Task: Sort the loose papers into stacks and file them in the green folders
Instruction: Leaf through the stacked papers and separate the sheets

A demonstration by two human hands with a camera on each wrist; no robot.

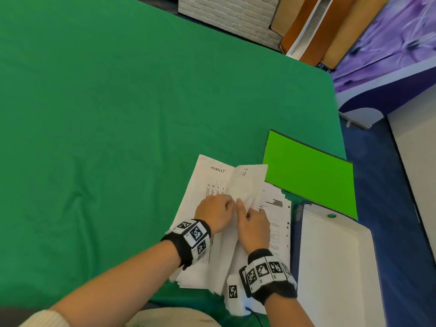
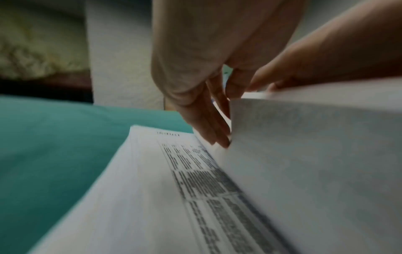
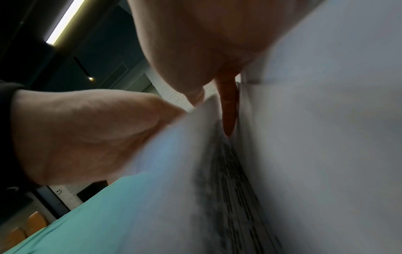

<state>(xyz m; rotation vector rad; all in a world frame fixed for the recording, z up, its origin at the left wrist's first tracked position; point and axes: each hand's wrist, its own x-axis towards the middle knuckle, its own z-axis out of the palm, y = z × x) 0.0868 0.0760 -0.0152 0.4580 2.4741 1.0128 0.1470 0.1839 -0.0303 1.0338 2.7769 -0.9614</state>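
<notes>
A messy pile of loose papers [image 1: 212, 185] lies on the green cloth, its top sheet headed by handwriting over a printed table [image 2: 195, 180]. Both hands work in the middle of the pile. My left hand [image 1: 215, 213] has straight fingers [image 2: 214, 130] slid down between the printed sheet and a lifted bundle of sheets [image 2: 315, 154]. My right hand [image 1: 253, 224] holds that bundle by its upper edge, with one finger [image 3: 228, 111] tucked between pages. A closed bright green folder [image 1: 309, 180] lies to the right of the pile.
An open binder with a white inner face [image 1: 335, 260] lies at the near right, next to the table edge. The green cloth [image 1: 106, 138] stretches left and far. Beyond the far corner stand a white brick-pattern box [image 1: 226, 15] and wooden furniture [image 1: 313, 27].
</notes>
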